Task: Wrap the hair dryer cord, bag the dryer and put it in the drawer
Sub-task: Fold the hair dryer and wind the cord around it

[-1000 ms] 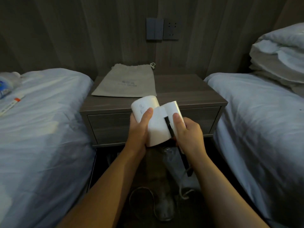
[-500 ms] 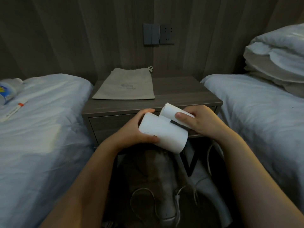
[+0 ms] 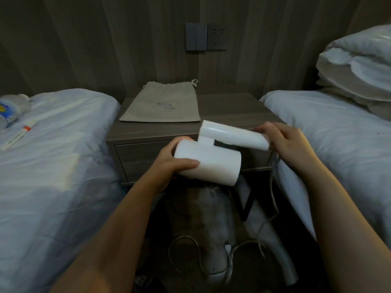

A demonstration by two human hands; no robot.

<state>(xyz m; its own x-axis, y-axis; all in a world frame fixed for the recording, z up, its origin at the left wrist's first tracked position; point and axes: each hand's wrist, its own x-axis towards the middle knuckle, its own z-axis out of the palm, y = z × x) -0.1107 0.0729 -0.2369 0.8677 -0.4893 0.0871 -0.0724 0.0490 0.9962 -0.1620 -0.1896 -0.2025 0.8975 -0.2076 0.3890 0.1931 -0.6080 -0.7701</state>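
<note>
I hold a white hair dryer [image 3: 211, 163] in front of the nightstand drawer [image 3: 137, 159], which is closed. My left hand [image 3: 171, 163] grips the barrel's left end. My right hand [image 3: 283, 142] is at the end of the folded handle [image 3: 232, 135], where the cord leaves; motion blur hides the exact grip. The cord [image 3: 273, 199] hangs down from there and lies in loose loops on the floor [image 3: 190, 248]. A flat beige drawstring bag [image 3: 163, 103] lies on the nightstand top [image 3: 232, 108], beyond both hands.
Beds with pale sheets flank the nightstand on the left [image 3: 53, 166] and right [image 3: 338, 144]. Stacked pillows [image 3: 355, 66] sit at the far right. A bottle [image 3: 8, 108] and a pen-like item [image 3: 19, 134] lie on the left bed. A wall socket [image 3: 215, 37] is above the nightstand.
The dryer turned from upright to lying across, barrel to the left, and its handle swung out to the right. My right hand slid to the handle's end by the cord.
</note>
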